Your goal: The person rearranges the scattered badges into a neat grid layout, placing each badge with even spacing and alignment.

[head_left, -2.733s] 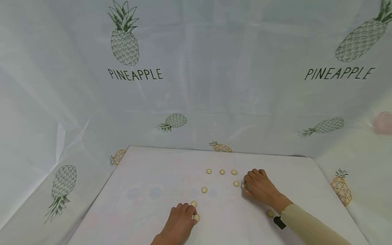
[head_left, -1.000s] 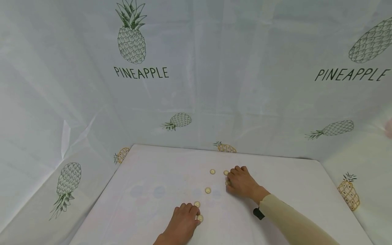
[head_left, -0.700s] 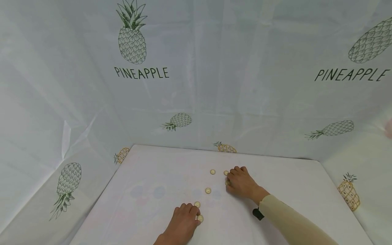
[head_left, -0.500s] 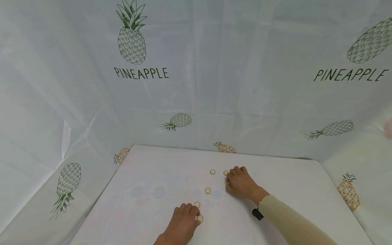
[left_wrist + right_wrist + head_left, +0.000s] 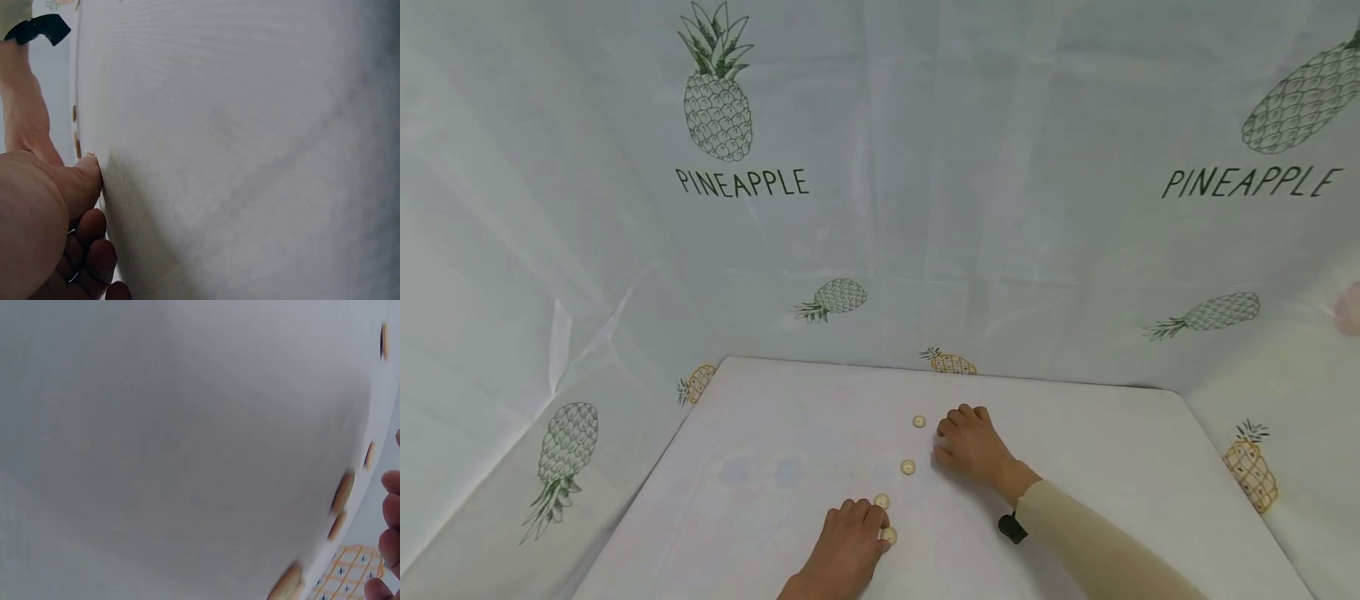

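Note:
Near the front of the white table, my left hand (image 5: 844, 546) pinches a round beige button (image 5: 890, 536) between thumb and forefinger. A second button (image 5: 882, 502) lies just beyond its fingertips. Farther back are a third button (image 5: 907, 467) and another button (image 5: 919, 422). My right hand (image 5: 973, 446) is low over the table to the right of these two, with bent fingers pointing left; whatever is under it is hidden in the head view. In the right wrist view its fingers (image 5: 390, 519) show at the edge, beside several buttons (image 5: 342, 492) on the surface.
A white table (image 5: 790, 417) spreads under both hands. White sheeting (image 5: 955, 208) with printed pineapples hangs behind and at the sides. A black band (image 5: 1012, 528) sits at the right wrist, by the beige sleeve (image 5: 1090, 542).
My right hand has moved left across the table. Two buttons seen beside it half a second ago are now out of sight in the head view. The left hand stays put.

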Motion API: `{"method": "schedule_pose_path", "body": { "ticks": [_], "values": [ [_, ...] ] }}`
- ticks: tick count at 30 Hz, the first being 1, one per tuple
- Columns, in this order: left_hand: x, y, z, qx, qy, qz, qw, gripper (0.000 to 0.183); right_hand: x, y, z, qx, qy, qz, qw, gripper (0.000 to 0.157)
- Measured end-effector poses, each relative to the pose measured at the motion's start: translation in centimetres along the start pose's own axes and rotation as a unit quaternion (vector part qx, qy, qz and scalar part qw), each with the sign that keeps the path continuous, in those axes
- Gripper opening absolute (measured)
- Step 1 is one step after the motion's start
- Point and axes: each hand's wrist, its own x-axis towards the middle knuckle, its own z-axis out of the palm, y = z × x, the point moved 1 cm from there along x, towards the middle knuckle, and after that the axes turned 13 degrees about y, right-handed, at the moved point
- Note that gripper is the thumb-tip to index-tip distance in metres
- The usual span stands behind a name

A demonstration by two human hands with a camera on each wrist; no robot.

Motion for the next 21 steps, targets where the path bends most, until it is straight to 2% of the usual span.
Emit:
{"method": "schedule_pose_path", "body": {
  "ticks": [6, 12, 21],
  "values": [
    [-0.1, -0.1, 0.1, 0.004, 0.005, 0.001, 1.0000, 0.025, -0.2, -2.0, 0.9, 0.008, -0.001, -0.010, 1.000, 0.027],
    [-0.2, -0.1, 0.1, 0.007, 0.023, 0.016, 0.9996, 0.026, -0.4, -3.7, 1.0, 0.020, -0.011, -0.026, 0.999, 0.032],
    [-0.2, -0.1, 0.2, 0.007, 0.024, 0.016, 0.9996, 0.026, -0.3, -4.8, 1.2, 0.003, -0.007, -0.062, 0.998, 0.032]
  ]
}}
